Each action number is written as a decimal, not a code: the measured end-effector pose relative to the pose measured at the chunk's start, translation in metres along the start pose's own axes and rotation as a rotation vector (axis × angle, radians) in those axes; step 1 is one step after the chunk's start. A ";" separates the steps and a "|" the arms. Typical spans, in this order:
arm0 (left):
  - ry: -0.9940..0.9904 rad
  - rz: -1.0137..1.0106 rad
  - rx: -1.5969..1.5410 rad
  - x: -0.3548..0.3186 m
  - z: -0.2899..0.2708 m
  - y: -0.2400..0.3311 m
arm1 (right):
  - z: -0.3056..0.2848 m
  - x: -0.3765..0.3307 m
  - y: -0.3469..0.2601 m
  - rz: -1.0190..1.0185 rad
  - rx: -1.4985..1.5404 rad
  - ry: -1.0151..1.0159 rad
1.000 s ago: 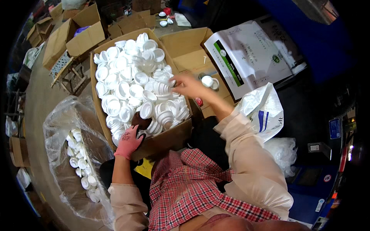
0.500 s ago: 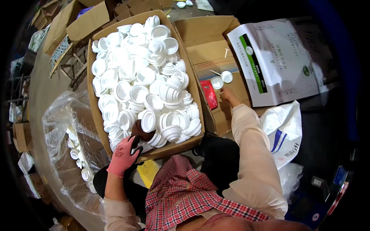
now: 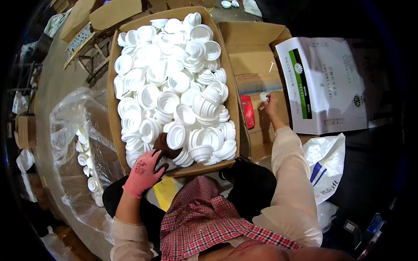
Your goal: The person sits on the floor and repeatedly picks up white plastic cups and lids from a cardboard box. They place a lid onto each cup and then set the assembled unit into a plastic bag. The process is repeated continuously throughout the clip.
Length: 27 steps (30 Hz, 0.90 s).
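My left hand (image 3: 146, 172), in a pink glove with black fingertips, rests at the near left corner of a cardboard box (image 3: 114, 91). Its thumb and fingers are apart. Just beyond the fingertips a dark brown thing (image 3: 167, 147) lies among many white round plastic lids (image 3: 167, 102) heaped in the box; I cannot make out its kind. Over a second cardboard box (image 3: 266, 130) on the right, my bare right hand (image 3: 272, 106) pinches a small white round piece (image 3: 264, 96), partly hidden by the fingers. A thin pale stick shows below it.
In the right box lie a red case-like object (image 3: 247, 112) and a small white T-shaped piece (image 3: 271, 66). A printed white flap (image 3: 326, 82) spreads to its right. Clear plastic wrap (image 3: 82, 143) with more white pieces sits left. A white sack (image 3: 324, 165) lies near right.
My right hand has risen a little, with the white round piece turned in its fingers; two discs lay flat beside it before. The view has shifted slightly; my left hand stays by the box corner.
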State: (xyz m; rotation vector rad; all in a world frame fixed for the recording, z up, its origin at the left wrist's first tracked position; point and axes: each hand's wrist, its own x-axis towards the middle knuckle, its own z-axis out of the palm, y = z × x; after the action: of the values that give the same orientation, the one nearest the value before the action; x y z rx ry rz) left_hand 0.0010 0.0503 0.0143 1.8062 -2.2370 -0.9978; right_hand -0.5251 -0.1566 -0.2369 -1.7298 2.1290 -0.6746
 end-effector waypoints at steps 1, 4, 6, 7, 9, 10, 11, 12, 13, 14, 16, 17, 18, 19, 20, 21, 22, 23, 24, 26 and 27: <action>0.025 0.030 -0.001 -0.004 0.004 -0.002 | -0.019 0.000 -0.015 -0.023 0.061 -0.009; 0.077 0.123 0.039 -0.015 0.011 0.000 | -0.076 -0.009 -0.071 -0.105 0.242 -0.054; 0.039 0.122 0.020 -0.019 0.009 0.009 | -0.115 -0.023 -0.108 -0.216 0.373 -0.121; 0.017 0.139 -0.003 -0.020 0.007 0.014 | -0.141 -0.036 -0.133 -0.243 0.404 -0.145; 0.077 0.189 -0.026 -0.023 0.009 0.013 | -0.179 -0.060 -0.199 -0.311 0.514 -0.223; 0.149 0.227 -0.024 -0.025 0.012 0.008 | -0.193 -0.078 -0.237 -0.339 0.589 -0.275; 0.275 0.255 -0.044 -0.026 0.012 0.010 | -0.208 -0.094 -0.268 -0.363 0.660 -0.322; 0.342 0.270 -0.056 -0.023 0.003 0.017 | -0.221 -0.104 -0.290 -0.405 0.625 -0.340; 0.363 0.275 -0.111 -0.022 -0.007 0.021 | -0.229 -0.118 -0.318 -0.417 0.719 -0.358; 0.387 0.279 -0.167 -0.024 -0.013 0.024 | -0.229 -0.130 -0.345 -0.431 0.813 -0.381; 0.506 0.341 -0.373 -0.040 -0.020 0.032 | -0.217 -0.145 -0.378 -0.432 0.923 -0.464; 0.510 0.388 -0.455 -0.040 -0.023 0.032 | -0.213 -0.153 -0.392 -0.426 0.966 -0.504; 0.576 0.366 -0.506 -0.042 -0.022 0.028 | -0.206 -0.161 -0.406 -0.409 1.040 -0.551; 0.606 0.388 -0.518 -0.046 -0.024 0.023 | -0.198 -0.169 -0.415 -0.381 1.112 -0.601; 0.637 0.410 -0.527 -0.047 -0.029 0.016 | -0.189 -0.177 -0.424 -0.351 1.184 -0.652; 0.619 0.465 -0.623 -0.047 -0.033 0.007 | -0.181 -0.184 -0.432 -0.318 1.280 -0.685; 0.326 0.331 -1.116 -0.064 -0.047 0.017 | -0.171 -0.179 -0.425 -0.264 1.337 -0.777; 0.345 0.400 -0.961 -0.062 -0.041 0.002 | -0.158 -0.173 -0.422 -0.212 1.396 -0.879; 0.361 0.465 -0.804 -0.058 -0.036 -0.012 | -0.150 -0.167 -0.419 -0.158 1.452 -0.980; 0.255 0.447 -1.020 -0.068 -0.040 -0.003 | -0.146 -0.182 -0.429 -0.086 1.440 -0.935; 0.215 0.342 -1.032 -0.070 -0.035 -0.005 | -0.134 -0.178 -0.421 -0.013 1.447 -0.945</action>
State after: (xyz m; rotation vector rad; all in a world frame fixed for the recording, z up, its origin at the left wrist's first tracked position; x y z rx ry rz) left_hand 0.0413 0.0980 0.0609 0.9706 -1.3659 -1.4025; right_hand -0.2082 -0.0279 0.0951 -0.8475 0.5677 -0.8088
